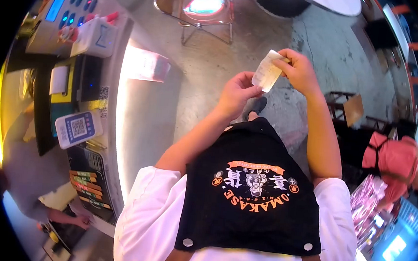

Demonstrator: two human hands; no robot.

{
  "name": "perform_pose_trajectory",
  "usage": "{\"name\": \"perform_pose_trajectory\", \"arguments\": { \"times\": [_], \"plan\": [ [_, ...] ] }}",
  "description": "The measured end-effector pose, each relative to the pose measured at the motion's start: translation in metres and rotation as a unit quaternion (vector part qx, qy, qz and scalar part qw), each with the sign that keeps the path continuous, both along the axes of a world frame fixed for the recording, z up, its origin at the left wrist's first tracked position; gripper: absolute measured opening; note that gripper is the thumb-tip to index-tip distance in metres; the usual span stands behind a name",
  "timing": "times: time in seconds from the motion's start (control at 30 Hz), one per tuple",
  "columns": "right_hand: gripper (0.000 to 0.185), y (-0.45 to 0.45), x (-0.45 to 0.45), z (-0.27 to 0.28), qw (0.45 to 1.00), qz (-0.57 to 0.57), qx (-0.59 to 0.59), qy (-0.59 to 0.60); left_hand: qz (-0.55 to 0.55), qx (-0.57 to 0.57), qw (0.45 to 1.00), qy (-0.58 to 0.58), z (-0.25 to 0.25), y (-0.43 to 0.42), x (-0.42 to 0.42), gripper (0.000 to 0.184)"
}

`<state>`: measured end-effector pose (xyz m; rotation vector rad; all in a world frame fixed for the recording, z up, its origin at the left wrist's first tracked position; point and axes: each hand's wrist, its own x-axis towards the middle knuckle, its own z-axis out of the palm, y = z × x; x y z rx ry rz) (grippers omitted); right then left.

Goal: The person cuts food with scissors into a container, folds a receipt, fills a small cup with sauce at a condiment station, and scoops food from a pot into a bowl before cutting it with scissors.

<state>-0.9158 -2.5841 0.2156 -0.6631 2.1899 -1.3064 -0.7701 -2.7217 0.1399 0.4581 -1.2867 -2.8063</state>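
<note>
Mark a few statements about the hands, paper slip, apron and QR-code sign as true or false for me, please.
1. The left hand and right hand both hold the paper slip. True.
2. The slip lies flat on the counter. False: it is held up, apart from the counter.
3. The apron is black with printed lettering. True.
4. The QR-code sign is on the wearer's right. False: the blue-and-white sign is on the left.

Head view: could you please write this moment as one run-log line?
paper slip: in both hands | left hand: grips lower end | right hand: grips upper end | black apron: worn
</note>
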Motion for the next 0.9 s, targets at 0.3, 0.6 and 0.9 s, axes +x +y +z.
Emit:
{"name": "perform_pose_trajectory", "arguments": {
  "times": [0.3,0.6,0.9],
  "plan": [
    [0.016,0.081,0.052,-0.021,0.997,-0.075,-0.029,-0.019,-0.101,0.042,0.992,-0.061,-0.011,0.062,0.032,0.027],
    [0.018,0.194,0.129,-0.022,0.983,-0.150,-0.069,-0.084,-0.153,0.086,0.973,-0.152,-0.020,0.157,0.077,0.015],
    [0.017,0.336,0.238,-0.069,0.941,-0.249,-0.152,-0.172,-0.107,0.051,0.963,-0.243,-0.014,0.288,0.166,0.008]
  ]
}}
